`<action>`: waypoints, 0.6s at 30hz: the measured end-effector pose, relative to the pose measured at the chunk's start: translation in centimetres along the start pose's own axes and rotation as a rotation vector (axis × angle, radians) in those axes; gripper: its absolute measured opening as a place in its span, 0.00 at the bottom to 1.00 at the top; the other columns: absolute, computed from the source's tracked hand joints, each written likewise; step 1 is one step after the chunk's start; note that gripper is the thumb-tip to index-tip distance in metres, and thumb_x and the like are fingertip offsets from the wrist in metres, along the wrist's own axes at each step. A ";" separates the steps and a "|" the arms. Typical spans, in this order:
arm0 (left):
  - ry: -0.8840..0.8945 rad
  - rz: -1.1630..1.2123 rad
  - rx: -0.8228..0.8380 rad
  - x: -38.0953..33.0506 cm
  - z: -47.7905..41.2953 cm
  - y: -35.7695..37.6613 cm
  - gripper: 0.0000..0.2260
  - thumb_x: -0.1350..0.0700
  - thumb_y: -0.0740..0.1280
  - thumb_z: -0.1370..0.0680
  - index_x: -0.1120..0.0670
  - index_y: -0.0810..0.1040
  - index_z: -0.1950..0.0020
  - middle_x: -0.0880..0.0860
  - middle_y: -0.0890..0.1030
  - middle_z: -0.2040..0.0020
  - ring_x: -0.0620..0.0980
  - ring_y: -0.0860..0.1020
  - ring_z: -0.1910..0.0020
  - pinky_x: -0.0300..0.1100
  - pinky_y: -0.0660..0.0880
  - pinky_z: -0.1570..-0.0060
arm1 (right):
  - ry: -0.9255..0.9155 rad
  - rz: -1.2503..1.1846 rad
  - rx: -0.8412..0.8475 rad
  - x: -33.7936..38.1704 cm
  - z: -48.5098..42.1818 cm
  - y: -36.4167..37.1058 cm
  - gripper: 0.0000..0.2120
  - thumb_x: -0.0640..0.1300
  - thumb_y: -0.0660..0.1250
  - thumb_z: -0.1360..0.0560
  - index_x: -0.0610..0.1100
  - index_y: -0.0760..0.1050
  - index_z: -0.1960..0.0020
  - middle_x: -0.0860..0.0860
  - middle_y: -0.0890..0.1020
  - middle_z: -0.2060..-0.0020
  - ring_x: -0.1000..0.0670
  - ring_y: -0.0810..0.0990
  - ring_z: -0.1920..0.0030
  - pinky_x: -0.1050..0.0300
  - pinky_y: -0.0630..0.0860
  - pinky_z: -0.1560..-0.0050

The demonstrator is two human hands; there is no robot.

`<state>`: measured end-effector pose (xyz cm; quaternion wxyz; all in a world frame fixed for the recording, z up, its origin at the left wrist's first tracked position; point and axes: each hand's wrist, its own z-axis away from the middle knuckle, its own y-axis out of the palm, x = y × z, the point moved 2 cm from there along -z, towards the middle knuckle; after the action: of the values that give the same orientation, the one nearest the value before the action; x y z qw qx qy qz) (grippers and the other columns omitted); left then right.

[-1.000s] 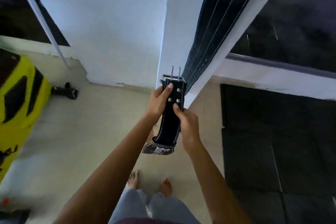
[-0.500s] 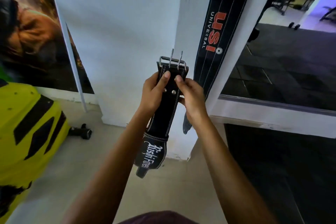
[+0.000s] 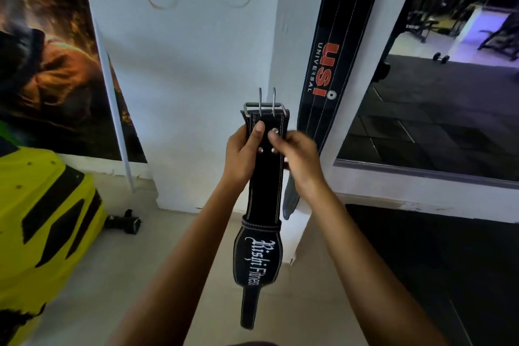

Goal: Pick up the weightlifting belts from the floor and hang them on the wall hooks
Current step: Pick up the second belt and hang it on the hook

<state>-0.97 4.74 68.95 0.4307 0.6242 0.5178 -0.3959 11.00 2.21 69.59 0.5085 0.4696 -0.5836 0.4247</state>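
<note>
Both hands hold a black leather weightlifting belt [image 3: 262, 185] upright in front of a white pillar. Its steel two-prong buckle [image 3: 266, 105] points up, and its wide end with white script lettering hangs down below my wrists. My left hand [image 3: 242, 156] grips the belt's left edge just under the buckle, thumb on the front. My right hand [image 3: 296, 154] grips the right edge at the same height. A second black belt [image 3: 334, 50] with red USI lettering hangs down the pillar's right side, behind my right hand. No hook is visible.
A yellow and black machine [image 3: 42, 219] stands at the left, with a small black dumbbell [image 3: 123, 223] on the beige floor beside it. A poster [image 3: 47, 59] covers the left wall. A mirror [image 3: 438, 78] sits to the right, above dark rubber flooring [image 3: 432, 267].
The belt has been raised from low near the floor to chest height against the pillar. The view tilted upward, bringing more of the hanging USI belt and the mirror into sight.
</note>
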 end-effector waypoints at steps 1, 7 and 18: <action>0.012 -0.002 0.014 -0.3 -0.1 0.3 0.12 0.51 0.61 0.20 0.57 0.80 0.50 0.57 0.83 0.54 0.53 0.81 0.54 0.49 0.77 0.52 | -0.028 -0.021 -0.020 1.4 -0.8 -0.5 0.11 0.47 0.72 0.27 0.38 0.79 0.54 0.45 0.84 0.60 0.46 0.85 0.56 0.50 0.80 0.53; 0.036 0.012 0.030 -0.4 -0.3 1.4 0.10 0.52 0.61 0.20 0.54 0.80 0.53 0.55 0.83 0.57 0.50 0.81 0.56 0.47 0.76 0.53 | -0.024 -0.022 0.002 0.8 -0.6 -1.6 0.07 0.48 0.71 0.26 0.45 0.79 0.57 0.43 0.84 0.59 0.44 0.84 0.54 0.48 0.80 0.51; 0.010 -0.064 0.051 1.2 0.3 1.6 0.12 0.52 0.61 0.20 0.58 0.80 0.51 0.54 0.83 0.57 0.50 0.81 0.56 0.48 0.77 0.53 | 0.082 0.052 0.079 -4.1 4.4 -2.3 0.03 0.36 0.71 0.26 0.38 0.78 0.53 0.47 0.82 0.66 0.57 0.82 0.69 0.63 0.78 0.68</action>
<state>0.81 4.68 67.96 0.3993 0.6201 0.5293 -0.4194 12.62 -2.07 65.02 0.5019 0.4561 -0.5571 0.4792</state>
